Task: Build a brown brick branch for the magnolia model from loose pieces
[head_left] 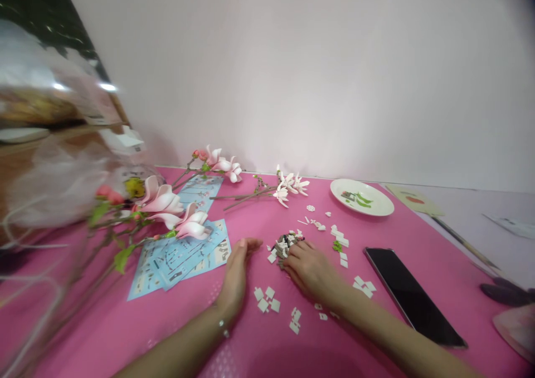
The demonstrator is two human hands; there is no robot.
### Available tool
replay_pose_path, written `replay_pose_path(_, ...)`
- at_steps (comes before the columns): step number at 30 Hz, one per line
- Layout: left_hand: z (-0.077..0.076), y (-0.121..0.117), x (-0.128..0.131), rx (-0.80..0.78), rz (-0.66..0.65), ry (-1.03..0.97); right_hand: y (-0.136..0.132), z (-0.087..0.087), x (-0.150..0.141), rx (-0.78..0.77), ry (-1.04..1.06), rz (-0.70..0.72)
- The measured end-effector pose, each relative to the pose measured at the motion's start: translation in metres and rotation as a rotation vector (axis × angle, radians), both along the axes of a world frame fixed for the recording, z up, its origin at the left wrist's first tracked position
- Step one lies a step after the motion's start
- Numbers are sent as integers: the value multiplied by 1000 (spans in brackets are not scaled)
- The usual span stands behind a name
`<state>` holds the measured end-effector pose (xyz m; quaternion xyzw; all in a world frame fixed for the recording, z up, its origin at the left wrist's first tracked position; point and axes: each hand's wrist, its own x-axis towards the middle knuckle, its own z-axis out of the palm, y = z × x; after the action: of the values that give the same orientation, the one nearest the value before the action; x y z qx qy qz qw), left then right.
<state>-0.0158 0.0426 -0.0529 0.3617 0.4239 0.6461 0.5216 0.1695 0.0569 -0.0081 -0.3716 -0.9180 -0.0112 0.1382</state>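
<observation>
My left hand (237, 272) rests on its side on the pink tabletop, fingers stretched toward the pile and holding nothing. A small heap of white, grey and black building-block pieces (284, 245) lies just beyond its fingertips. Bent over the right side of that heap is my right hand (309, 267), its fingers close together and touching the pieces. What its fingertips grip, if anything, is hidden. Small groups of flat white pieces (267, 300) lie in front of the heap, and more white tiles (363, 286) sit right of my right forearm. A green piece (336, 246) lies beside other white pieces.
Pink artificial flowers (163, 199) lie at the left, partly over blue printed sheets (179, 258). White flower stems (286, 188) lie at the back. A white plate (382, 206) holds green pieces. A black phone (413, 297) lies at the right. Plastic bags (62, 183) crowd the far left.
</observation>
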Motion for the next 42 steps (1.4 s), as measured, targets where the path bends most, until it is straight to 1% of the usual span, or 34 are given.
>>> replay_pose_path(3,0,0,0,2,7,0,1,-2,6,-9,59,-23)
replay_pose_path(5,0,0,0,0,9,-3,1,0,14,-14,116,-61)
replay_pose_path(11,3,0,-2,-1,-11,-7,3,15,47,-8,310,-251)
replay_pose_path(16,4,-2,-4,-13,-20,-12,0,23,55,2,464,-398)
replay_pose_path(19,5,-4,-3,-22,-28,-15,-1,22,54,1,524,-431)
replay_pose_path(27,15,-9,-2,-50,-35,6,-7,11,60,-75,620,-438)
replay_pose_path(30,21,-15,-3,-30,-27,146,-14,13,57,-106,657,-397)
replay_pose_path(31,22,-18,-4,4,-28,219,-17,15,54,-118,663,-373)
replay_pose_path(32,24,-22,-4,49,-60,282,-20,17,51,-130,668,-333)
replay_pose_path(33,25,-25,-3,109,-106,338,-24,19,48,-141,673,-275)
replay_pose_path(34,27,-28,-3,171,-184,403,-27,21,44,-147,685,-193)
replay_pose_path(35,28,-30,-2,238,-255,470,-31,23,40,-140,704,-80)
replay_pose_path(37,30,-34,1,371,-373,613,-37,25,32,-85,726,116)
replay_pose_path(38,32,-36,2,436,-404,678,-39,25,29,-55,726,185)
replay_pose_path(40,34,-38,5,551,-438,773,-42,22,24,-14,718,249)
replay_pose_path(42,37,-39,8,625,-451,816,-45,19,21,-18,711,269)
